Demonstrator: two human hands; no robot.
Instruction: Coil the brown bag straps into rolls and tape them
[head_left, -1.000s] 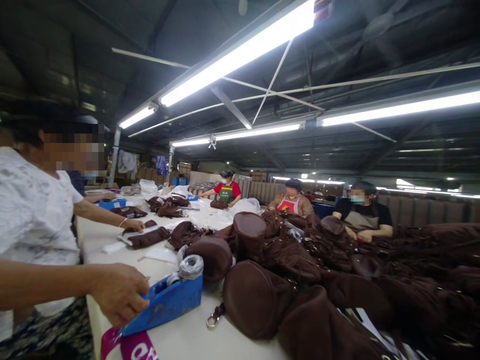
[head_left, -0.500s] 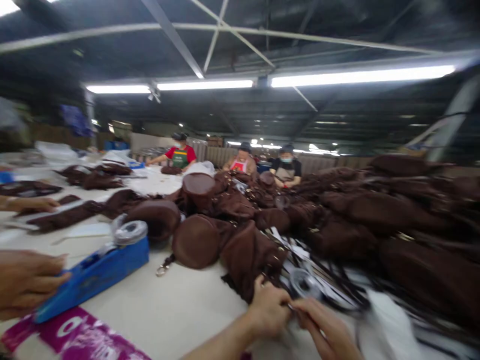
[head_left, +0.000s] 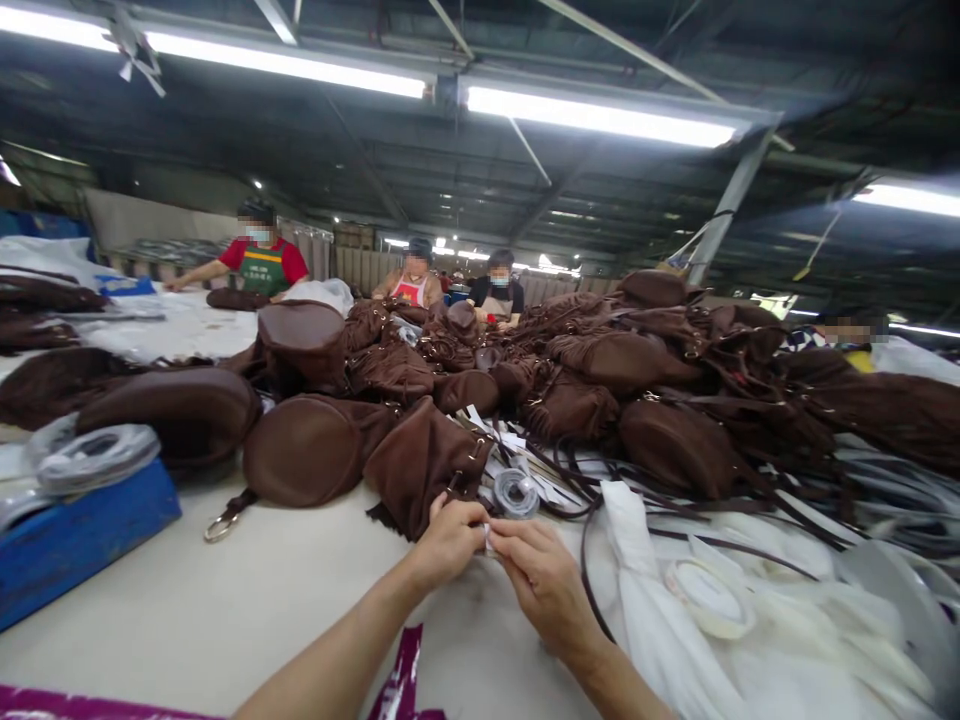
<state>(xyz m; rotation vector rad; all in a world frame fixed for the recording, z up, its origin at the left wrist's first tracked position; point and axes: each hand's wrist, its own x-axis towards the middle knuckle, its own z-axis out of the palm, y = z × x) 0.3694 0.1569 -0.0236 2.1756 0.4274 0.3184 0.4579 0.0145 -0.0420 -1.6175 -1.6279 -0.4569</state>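
Both my hands meet over the table just in front of a dark brown fringed drawstring bag [head_left: 420, 465]. My left hand [head_left: 450, 542] is closed, its thumb side against the bag's front near a metal fitting. Between my hands is a small white piece [head_left: 488, 540], pinched by the fingertips of both; its kind is too small to tell. My right hand [head_left: 538, 572] is closed on it from the right. A second brown bag [head_left: 301, 452] lies with its round base facing me, a strap end with a metal clip [head_left: 223, 522] beside it.
Brown bags [head_left: 637, 360] pile up across the table's back. At left stands a blue tape dispenser [head_left: 90, 535]. Rolls of tape [head_left: 516, 493], dark straps and white wrapping [head_left: 660, 610] lie at right. Purple printed plastic [head_left: 405, 670] is at the front edge. Several people work beyond.
My view has swung right, so the other person's hand at the dispenser has left the picture. My hands stay together by the bag; a white piece now shows between them.
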